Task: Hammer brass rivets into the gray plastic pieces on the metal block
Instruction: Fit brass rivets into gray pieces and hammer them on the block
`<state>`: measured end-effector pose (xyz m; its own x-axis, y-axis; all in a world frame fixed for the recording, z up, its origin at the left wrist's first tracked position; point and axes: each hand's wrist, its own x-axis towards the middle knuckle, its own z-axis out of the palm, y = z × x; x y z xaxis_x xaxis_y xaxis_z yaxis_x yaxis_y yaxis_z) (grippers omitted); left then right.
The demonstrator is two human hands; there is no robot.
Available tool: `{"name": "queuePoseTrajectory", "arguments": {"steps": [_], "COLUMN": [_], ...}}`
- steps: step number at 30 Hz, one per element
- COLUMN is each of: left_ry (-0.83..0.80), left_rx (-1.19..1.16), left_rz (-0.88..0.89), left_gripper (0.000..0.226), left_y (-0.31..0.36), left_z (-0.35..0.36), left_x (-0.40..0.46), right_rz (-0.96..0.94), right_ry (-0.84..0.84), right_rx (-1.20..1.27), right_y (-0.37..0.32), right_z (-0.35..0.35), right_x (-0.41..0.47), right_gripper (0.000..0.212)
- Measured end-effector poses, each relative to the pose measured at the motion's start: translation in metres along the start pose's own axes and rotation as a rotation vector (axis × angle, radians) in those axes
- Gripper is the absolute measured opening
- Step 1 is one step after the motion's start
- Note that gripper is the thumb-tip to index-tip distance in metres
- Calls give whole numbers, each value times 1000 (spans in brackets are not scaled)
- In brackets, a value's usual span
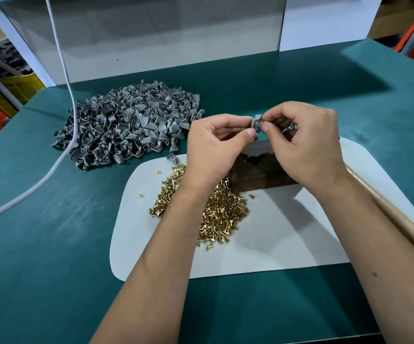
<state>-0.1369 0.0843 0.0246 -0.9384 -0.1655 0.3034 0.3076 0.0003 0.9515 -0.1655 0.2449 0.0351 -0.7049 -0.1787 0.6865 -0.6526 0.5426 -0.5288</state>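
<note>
Both hands (258,145) around gray piece (256,122), perhaps pinching.

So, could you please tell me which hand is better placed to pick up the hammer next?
Probably the right hand: the wooden hammer handle lies just beside that forearm, while the left hand is across the metal block, pinching the gray piece.

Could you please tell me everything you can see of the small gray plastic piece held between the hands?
The gray plastic piece is small, matte and moulded, with a dark recess facing the camera. It is lifted clear above the metal block, pinched between the left hand and the right hand by thumbs and fingertips. Whether a rivet sits in it cannot be told.
</note>
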Motion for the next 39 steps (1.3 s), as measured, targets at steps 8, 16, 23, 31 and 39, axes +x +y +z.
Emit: {"name": "queuePoseTrajectory", "arguments": {"steps": [8, 16, 23, 31, 39], "left_ry": [59, 96, 50, 62, 24], "left_rx": [77, 212, 395, 548, 593], "left_rz": [18, 20, 80, 144, 151], "left_gripper": [15, 21, 15, 16, 3], "left_y": [-4, -6, -2, -6, -4], "left_z": [6, 10, 11, 10, -1], "left_x": [-1, -2, -3, 0, 3], "right_rz": [52, 109, 128, 202, 717], "right_ry": [27, 3, 0, -78, -434], "right_rx": [16, 5, -12, -14, -715], "right_y": [-6, -5, -5, 5, 51], "right_z": [3, 5, 5, -14, -50], "right_x": [-3, -5, -3, 7, 3], "right_gripper": [4, 5, 8, 22, 32]}}
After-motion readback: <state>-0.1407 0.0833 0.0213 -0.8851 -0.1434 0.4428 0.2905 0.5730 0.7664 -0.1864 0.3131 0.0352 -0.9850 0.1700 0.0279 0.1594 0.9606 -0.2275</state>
